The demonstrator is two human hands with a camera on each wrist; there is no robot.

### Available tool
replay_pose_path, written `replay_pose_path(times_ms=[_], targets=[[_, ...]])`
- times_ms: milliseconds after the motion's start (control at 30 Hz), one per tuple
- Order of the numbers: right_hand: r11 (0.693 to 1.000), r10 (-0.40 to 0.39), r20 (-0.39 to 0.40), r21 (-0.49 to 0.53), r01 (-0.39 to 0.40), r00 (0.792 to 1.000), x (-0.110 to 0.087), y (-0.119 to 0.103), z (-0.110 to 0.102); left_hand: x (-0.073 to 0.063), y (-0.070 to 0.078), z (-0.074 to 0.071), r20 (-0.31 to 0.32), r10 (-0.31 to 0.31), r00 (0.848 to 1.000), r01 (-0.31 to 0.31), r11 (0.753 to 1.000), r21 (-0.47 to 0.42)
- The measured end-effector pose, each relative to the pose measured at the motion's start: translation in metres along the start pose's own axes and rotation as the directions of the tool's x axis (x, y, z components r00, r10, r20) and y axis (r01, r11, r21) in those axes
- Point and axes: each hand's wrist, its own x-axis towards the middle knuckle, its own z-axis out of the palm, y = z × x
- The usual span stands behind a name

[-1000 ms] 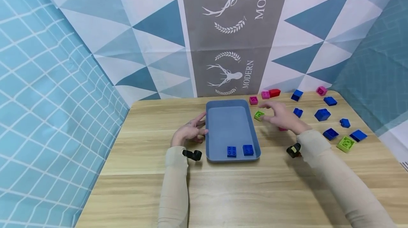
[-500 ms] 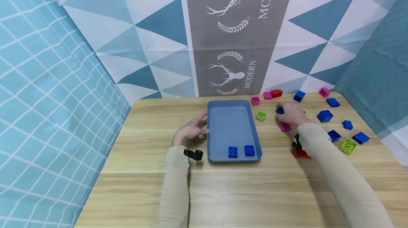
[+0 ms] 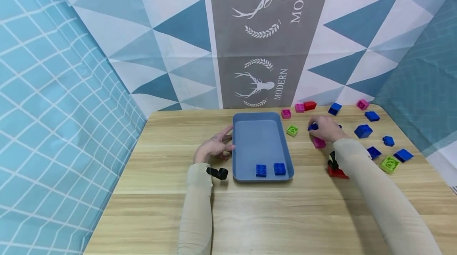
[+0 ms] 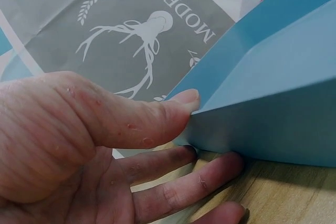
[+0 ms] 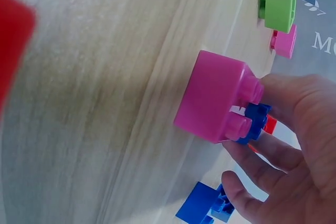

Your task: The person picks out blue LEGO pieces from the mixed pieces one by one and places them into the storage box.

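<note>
My left hand [image 3: 213, 146] rests at the left side of a blue-grey tray [image 3: 236, 120]. In the left wrist view, its thumb [image 4: 173, 114] touches the tray's rim, while the other fingers extend along the tabletop by the wall's foot. Two blue bricks, one [image 3: 261, 170] beside the other [image 3: 279, 169], lie in the tray's near end. Right of the tray, my right hand [image 3: 325, 128] pinches a blue brick [image 3: 313, 127] between thumb and fingers. A pink brick [image 3: 319, 142] lies just nearer than that hand and partly covers the blue brick [image 5: 256, 121] in the right wrist view.
A green brick [image 3: 292, 130] lies between tray and right hand. Pink bricks [image 3: 286, 114] and a red one [image 3: 310, 106] line the table's back edge. Several blue bricks [image 3: 363, 131] and another green one [image 3: 389, 164] are scattered rightward. A red piece [image 3: 337, 173] sits beneath the right wrist.
My right hand has moved right from above the green brick, its fingers closing on the blue brick. The left hand and the tray have kept their places.
</note>
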Motion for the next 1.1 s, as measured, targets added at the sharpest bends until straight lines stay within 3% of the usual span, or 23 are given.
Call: replay_pose_path(times_ms=[433,800,1100], targets=[[0.986,-0.128,-0.021,0.105,0.129,0.992,-0.001,-0.022,0.011,-0.008,-0.006,-0.004,-0.008,-0.005,1.000,0.005,1.000,-0.004],[0.940,-0.310,-0.078,0.124,0.317,0.948,-0.012,-0.069,0.006,-0.004,-0.003,-0.001,-0.007,0.013,1.000,-0.013,1.000,0.003],[0.916,-0.368,-0.071,0.142,0.375,0.927,-0.016,-0.088,0.010,0.000,0.000,0.001,0.009,0.033,0.999,-0.033,0.999,0.002]])
